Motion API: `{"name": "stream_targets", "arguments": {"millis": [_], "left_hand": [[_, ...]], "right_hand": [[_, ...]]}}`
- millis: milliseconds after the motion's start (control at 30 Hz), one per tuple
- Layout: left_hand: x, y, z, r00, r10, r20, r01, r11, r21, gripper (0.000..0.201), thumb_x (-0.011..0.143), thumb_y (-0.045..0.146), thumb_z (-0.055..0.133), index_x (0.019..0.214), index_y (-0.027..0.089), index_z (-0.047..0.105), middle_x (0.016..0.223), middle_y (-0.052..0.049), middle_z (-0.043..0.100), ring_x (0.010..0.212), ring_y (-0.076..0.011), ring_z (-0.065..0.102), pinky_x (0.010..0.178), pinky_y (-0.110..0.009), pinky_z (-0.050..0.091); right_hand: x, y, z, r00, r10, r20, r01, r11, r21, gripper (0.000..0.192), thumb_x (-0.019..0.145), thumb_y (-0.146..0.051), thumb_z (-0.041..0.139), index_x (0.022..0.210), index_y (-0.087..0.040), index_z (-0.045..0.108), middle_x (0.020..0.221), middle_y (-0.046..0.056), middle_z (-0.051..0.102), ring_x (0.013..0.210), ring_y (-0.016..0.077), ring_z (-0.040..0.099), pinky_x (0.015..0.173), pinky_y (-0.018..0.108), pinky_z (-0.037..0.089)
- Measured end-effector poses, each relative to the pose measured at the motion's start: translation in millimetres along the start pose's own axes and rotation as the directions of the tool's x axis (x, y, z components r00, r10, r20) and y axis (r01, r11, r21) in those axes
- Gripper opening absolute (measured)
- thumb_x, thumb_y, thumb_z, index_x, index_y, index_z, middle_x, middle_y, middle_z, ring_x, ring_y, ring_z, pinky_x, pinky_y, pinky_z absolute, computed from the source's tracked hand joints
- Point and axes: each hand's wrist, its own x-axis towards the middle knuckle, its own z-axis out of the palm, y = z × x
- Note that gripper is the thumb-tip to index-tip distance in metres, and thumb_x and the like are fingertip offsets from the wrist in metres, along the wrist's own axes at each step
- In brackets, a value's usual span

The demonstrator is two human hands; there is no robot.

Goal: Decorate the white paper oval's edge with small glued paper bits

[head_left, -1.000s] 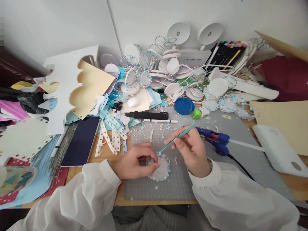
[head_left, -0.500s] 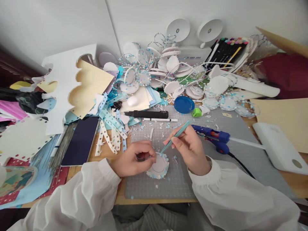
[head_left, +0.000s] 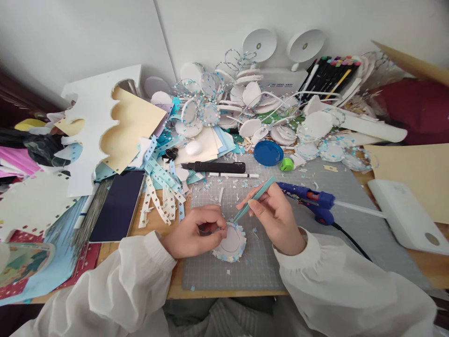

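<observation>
Left hand [head_left: 192,232], fingers curled, pinching the nine o'clock edge of a small white disc [head_left: 232,241] rimmed with pale blue bits, flat on the grey cutting mat [head_left: 266,267] at about six o'clock of the desk. Right hand [head_left: 277,217] closed in a pencil grip round teal tweezers [head_left: 255,199], tips down at the disc's twelve o'clock rim; impossible to tell whether anything sits between the tips. Blue glue gun [head_left: 312,201] lying just beyond the right hand at two o'clock, cable trailing toward four o'clock. Black knife [head_left: 213,167] and a white pen [head_left: 233,175] at twelve o'clock of the mat, a blue lid [head_left: 268,153] and a green cap [head_left: 286,164] past them. Punched paper strips [head_left: 163,192] at ten o'clock, a heap of finished white discs [head_left: 245,103] against the wall at twelve.

Likely trouble from here: a tiny blue piece slipping off the tweezer tips and vanishing among the loose scraps on the mat, through too light a squeeze. Too hard a press at the rim could tilt the disc or knock off pieces already stuck, since only a light pinch holds it on one side. Right sleeve near the glue gun: a careless sweep might drag over the nozzle or snag the cable.
</observation>
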Motion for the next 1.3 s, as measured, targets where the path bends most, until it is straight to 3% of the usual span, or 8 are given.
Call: {"name": "stream_targets", "arguments": {"millis": [333,533,767,933,1100,1200,1300], "left_hand": [[-0.9,-1.2,-0.5,1.0,0.023,0.007,-0.023,1.0,0.011,0.013,0.079,0.016,0.058,0.067,0.013,0.062,0.065,-0.001,0.05,0.053,-0.0078,0.04,0.049,-0.021,0.03],[-0.7,-2.9,-0.7,0.999,0.03,0.014,-0.03,1.0,0.001,0.015,0.08,0.018,0.059,0.066,0.013,0.061,0.064,0.0,0.047,0.052,-0.0078,0.038,0.048,-0.021,0.029],[-2.2,-5.8,-2.9,1.0,-0.001,0.021,0.003,0.998,-0.067,0.016,0.082,0.021,0.059,0.067,0.014,0.06,0.068,-0.002,0.051,0.06,-0.0117,0.046,0.053,-0.024,0.033],[-1.9,-5.6,-4.8,0.997,-0.001,-0.08,-0.012,0.988,-0.156,0.024,0.085,0.029,0.061,0.065,0.014,0.058,0.068,-0.002,0.05,0.063,-0.0132,0.047,0.059,-0.026,0.036],[-0.5,-6.1,-5.0,0.968,-0.01,-0.251,-0.046,0.976,-0.215,0.027,0.085,0.033,0.063,0.065,0.015,0.06,0.068,-0.002,0.053,0.066,-0.014,0.049,0.063,-0.027,0.038],[-0.4,-7.1,-4.6,0.94,0.019,-0.341,-0.094,0.974,-0.204,0.025,0.085,0.031,0.063,0.065,0.016,0.06,0.068,-0.002,0.053,0.068,-0.0143,0.049,0.065,-0.027,0.038],[-0.8,-7.9,-4.1,0.921,0.051,-0.387,-0.132,0.974,-0.184,0.022,0.086,0.027,0.062,0.067,0.017,0.061,0.07,-0.002,0.054,0.07,-0.0147,0.049,0.067,-0.027,0.038]], "right_hand": [[2.0,1.3,-1.7,0.992,0.083,0.094,-0.083,0.997,-0.002,0.023,0.089,-0.041,0.057,0.087,-0.021,0.046,0.08,0.001,0.056,0.065,0.0128,0.062,0.053,0.025,0.048],[2.4,2.2,0.0,0.99,0.109,0.092,-0.109,0.994,-0.009,0.025,0.087,-0.043,0.059,0.085,-0.022,0.045,0.077,0.002,0.058,0.065,0.0143,0.062,0.052,0.025,0.047],[7.2,-1.1,-4.0,0.979,0.201,0.005,-0.199,0.962,0.187,0.018,0.085,-0.037,0.059,0.085,-0.022,0.048,0.068,0.0,0.061,0.058,0.0135,0.054,0.054,0.027,0.045],[11.3,-6.1,-7.2,0.957,0.291,0.016,-0.282,0.91,0.305,0.012,0.084,-0.033,0.051,0.082,-0.023,0.046,0.068,0.001,0.056,0.065,0.0167,0.056,0.059,0.032,0.047],[14.9,-11.0,-10.7,0.947,0.314,0.069,-0.314,0.855,0.414,0.007,0.075,-0.026,0.048,0.079,-0.024,0.043,0.065,-0.001,0.046,0.061,0.0166,0.051,0.057,0.034,0.047],[14.6,-13.8,-12.5,0.93,0.347,0.123,-0.365,0.827,0.428,0.011,0.068,-0.021,0.049,0.077,-0.023,0.042,0.063,-0.004,0.04,0.048,0.0108,0.039,0.042,0.024,0.033],[11.5,-14.8,-10.8,0.883,0.435,0.176,-0.469,0.83,0.301,0.01,0.075,-0.027,0.052,0.08,-0.022,0.044,0.06,-0.008,0.038,0.039,0.0051,0.024,0.037,0.019,0.018]]}}
